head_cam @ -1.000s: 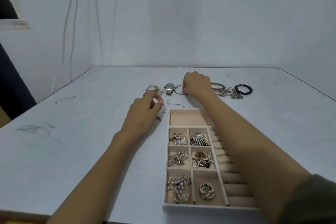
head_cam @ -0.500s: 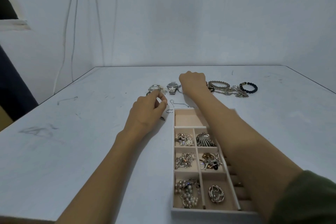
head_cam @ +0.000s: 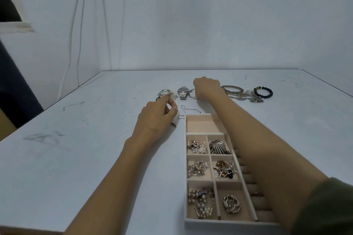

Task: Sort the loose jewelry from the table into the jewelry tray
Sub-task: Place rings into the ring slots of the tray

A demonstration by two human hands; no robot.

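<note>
On the table (head_cam: 95,158) the jewelry tray (head_cam: 185,177) sat near right, its far compartment bare. The right hand (head_cam: 207,87) was curled at the far row beside a watch (head_cam: 182,91), over a thin hoop (head_cam: 192,93); I couldn't tell its grip. The left hand (head_cam: 156,116) pinched its fingertips together, on what I couldn't tell. The hoop looked light, stiff and slippery; I'd pinch its rim.

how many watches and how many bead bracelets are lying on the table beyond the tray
watches: 2
bead bracelets: 2
total: 4
</note>
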